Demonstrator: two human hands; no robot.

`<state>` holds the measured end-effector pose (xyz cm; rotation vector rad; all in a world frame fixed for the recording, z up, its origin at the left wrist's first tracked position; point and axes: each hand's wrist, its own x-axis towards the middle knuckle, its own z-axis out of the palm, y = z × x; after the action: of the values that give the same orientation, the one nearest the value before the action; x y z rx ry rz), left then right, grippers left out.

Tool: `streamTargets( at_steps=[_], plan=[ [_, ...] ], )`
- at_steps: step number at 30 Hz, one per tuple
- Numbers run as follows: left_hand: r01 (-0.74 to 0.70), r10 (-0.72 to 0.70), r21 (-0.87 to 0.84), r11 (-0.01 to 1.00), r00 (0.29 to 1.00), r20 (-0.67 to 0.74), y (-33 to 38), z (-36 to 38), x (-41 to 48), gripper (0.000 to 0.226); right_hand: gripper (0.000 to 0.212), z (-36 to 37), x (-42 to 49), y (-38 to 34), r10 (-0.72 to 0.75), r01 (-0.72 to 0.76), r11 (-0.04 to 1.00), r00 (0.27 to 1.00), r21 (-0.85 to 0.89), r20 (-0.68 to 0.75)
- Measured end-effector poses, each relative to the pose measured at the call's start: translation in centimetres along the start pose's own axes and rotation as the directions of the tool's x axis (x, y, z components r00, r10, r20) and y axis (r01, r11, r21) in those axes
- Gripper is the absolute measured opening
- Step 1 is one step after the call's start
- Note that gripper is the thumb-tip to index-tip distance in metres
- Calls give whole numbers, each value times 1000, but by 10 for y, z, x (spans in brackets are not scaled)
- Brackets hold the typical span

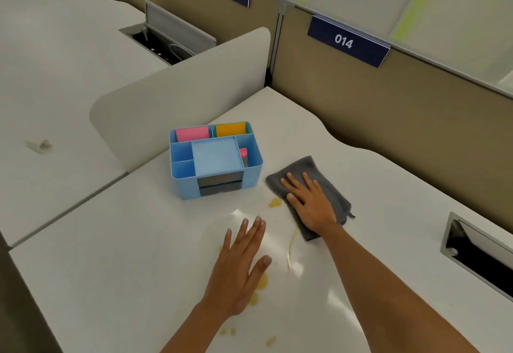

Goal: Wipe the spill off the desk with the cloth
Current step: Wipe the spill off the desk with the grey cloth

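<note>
1. Spill (262,280): yellow drops and a thin streak lie scattered on the white desk (138,255). Most sit under and just behind the left hand; one blot lies just left of the right hand's fingertips, and the streak runs beside that wrist. Judged from this, most of it is not yet wiped.
2. Organiser (216,159): a blue tray with pink and orange blocks stands ahead of both hands, well clear of the cloth, so a sweep toward the body should miss it.
3. Cloth (308,197): grey, lying flat on the desk under the right hand, its near-left edge close to the streak.
4. Right hand (311,202): fingers spread and pressed palm-down on the cloth, not clenched around it, probably to keep a wide patch in contact.
5. Left hand (241,266): released and empty, fingers straight, over the spill; whether it touches the desk I cannot tell. It may be there to steady the body.
</note>
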<state>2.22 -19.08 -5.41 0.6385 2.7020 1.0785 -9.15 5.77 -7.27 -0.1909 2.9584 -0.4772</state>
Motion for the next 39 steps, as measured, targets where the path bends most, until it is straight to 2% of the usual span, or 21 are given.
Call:
streamTargets(
  at_steps=[7,10,14,17,19,22,25,28,31,33,36,39],
  plan=[
    [-45,45,29,999,999,4,9,-9,-3,64,44,19,-98,-29,-210,205,976,976,77,62],
    [-47,45,68,997,998,37,2,-15,-9,63,45,26,-160,-17,-214,209,975,974,68,74],
    [-42,34,116,992,997,72,-19,-28,-26,66,45,22,-227,17,-82,80,996,996,49,34],
    [-51,43,158,986,998,52,-38,-42,-39,70,46,9,-237,39,112,-110,989,994,99,-17],
    [-24,21,164,986,1000,18,-51,-51,-48,71,46,3,-222,44,237,-227,967,968,116,-79],
    [32,-27,155,987,999,-33,-70,-63,-62,72,45,4,-179,36,436,-422,900,885,111,-163],
    [83,-72,159,984,995,-75,-89,-71,-80,73,48,13,-134,6,523,-511,853,834,111,-178],
    [117,-103,129,985,989,-110,-101,-75,-95,75,49,25,-104,-44,427,-416,903,894,105,-133],
    [139,-130,64,988,982,-137,-106,-75,-106,77,48,41,-99,-98,227,-217,970,970,105,-92],
    [140,-130,57,989,980,-151,-108,-73,-111,76,47,53,-110,-125,98,-90,989,993,115,-60],
    [127,-115,61,990,978,-173,-111,-71,-112,74,45,63,-143,-137,-89,85,985,996,153,25],
    [126,-112,63,990,975,-191,-113,-71,-112,72,45,63,-189,-115,-238,218,964,963,152,130]
  ],
)
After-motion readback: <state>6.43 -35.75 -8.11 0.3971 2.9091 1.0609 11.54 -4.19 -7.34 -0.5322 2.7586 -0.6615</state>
